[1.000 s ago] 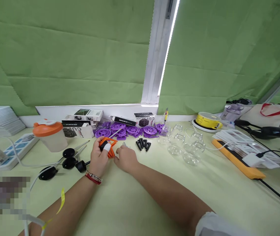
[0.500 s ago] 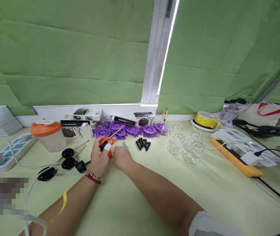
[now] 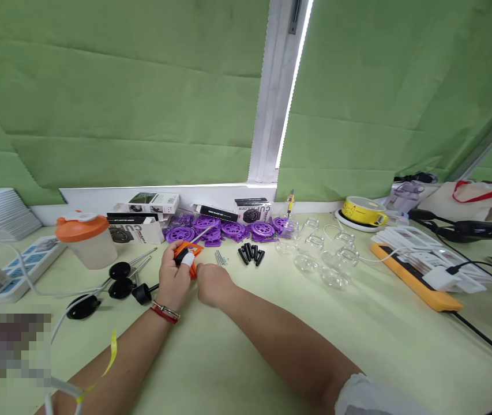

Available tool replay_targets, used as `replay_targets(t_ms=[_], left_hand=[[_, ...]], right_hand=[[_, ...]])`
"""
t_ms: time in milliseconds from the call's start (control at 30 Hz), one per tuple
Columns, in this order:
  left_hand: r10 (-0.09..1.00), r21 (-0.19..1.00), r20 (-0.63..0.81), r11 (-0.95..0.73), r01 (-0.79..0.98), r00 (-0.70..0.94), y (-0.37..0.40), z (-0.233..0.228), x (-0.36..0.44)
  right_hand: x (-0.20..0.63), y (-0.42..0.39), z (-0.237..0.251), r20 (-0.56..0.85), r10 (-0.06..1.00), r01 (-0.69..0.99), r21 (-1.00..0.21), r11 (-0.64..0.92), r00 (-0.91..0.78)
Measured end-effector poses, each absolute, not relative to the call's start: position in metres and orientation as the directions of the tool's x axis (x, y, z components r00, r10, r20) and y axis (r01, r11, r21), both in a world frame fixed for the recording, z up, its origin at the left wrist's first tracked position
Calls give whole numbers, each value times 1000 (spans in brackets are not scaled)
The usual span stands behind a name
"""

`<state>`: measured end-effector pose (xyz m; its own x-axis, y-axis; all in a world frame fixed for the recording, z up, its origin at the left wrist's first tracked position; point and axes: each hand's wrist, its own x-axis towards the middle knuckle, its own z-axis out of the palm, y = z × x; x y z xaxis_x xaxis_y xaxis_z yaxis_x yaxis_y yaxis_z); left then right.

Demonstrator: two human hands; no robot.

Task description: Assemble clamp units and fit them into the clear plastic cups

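Observation:
My left hand [image 3: 175, 278], its thumb tip wrapped in white, is closed around an orange plastic part [image 3: 190, 251]. A black piece shows under that thumb, and a thin metal shaft [image 3: 202, 234] sticks out beyond the orange part toward the purple parts; whether the two are one tool I cannot tell. Close against the orange part's right side, my right hand [image 3: 214, 283] is closed, its fingertips turned away, so what they hold is hidden. Several small metal screws [image 3: 220, 257] lie just beyond it. Short black tubular pieces [image 3: 251, 252] lie to their right.
Purple round parts [image 3: 233, 230] are heaped by the wall, with cardboard boxes [image 3: 252, 211] behind. Clear glass cups [image 3: 312, 248] stand on the right, near an orange power strip [image 3: 419, 279]. On the left are black-headed rods [image 3: 120, 271], an orange-lidded shaker [image 3: 87, 239] and a white power strip [image 3: 21, 268].
My right hand has drawn slightly toward me and left, uncovering more of the screws. The orange part has turned a little in my left hand. Another person's hand at the far right has left view.

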<state>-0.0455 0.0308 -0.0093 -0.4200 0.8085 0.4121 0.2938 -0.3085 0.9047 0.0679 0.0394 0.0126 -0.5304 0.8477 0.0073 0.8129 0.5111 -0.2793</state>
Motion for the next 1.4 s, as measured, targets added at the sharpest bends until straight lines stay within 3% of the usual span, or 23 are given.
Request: replay_targets(t_ms=[100,200,333,433,500,600,700,1000,1400], left_hand=[[809,891,429,-306,335,-403,30,-7,-45],[814,887,433,-308,343,-388,28,-5,-44],[852,904,403,-311,294,-336,25,-4,-38],[913,927,340,-286,242,-226,18,-1,-26],[951,942,285,-256,216,-118,11,0,-17],[982,968,184,-190,163,47,2,1,-2],[980,984,125,-142,104,156,-4,0,9],[957,988,143,-151,13,252,-8,9,16],[939,982,185,-188,-16,289,-7,4,17]], right_hand=[[72,34,11,15,821,794,-243,557,-571],[83,30,10,29,810,762,-320,563,-586],[110,31,15,78,831,623,-624,472,-551],[134,33,23,156,855,338,-872,354,-494],[147,32,28,228,865,132,-939,316,-448],[157,30,31,298,879,-58,-953,298,-372],[156,31,29,303,894,-106,-953,284,-331],[153,38,16,363,879,84,-910,405,-310],[149,32,13,376,863,185,-872,452,-337]])
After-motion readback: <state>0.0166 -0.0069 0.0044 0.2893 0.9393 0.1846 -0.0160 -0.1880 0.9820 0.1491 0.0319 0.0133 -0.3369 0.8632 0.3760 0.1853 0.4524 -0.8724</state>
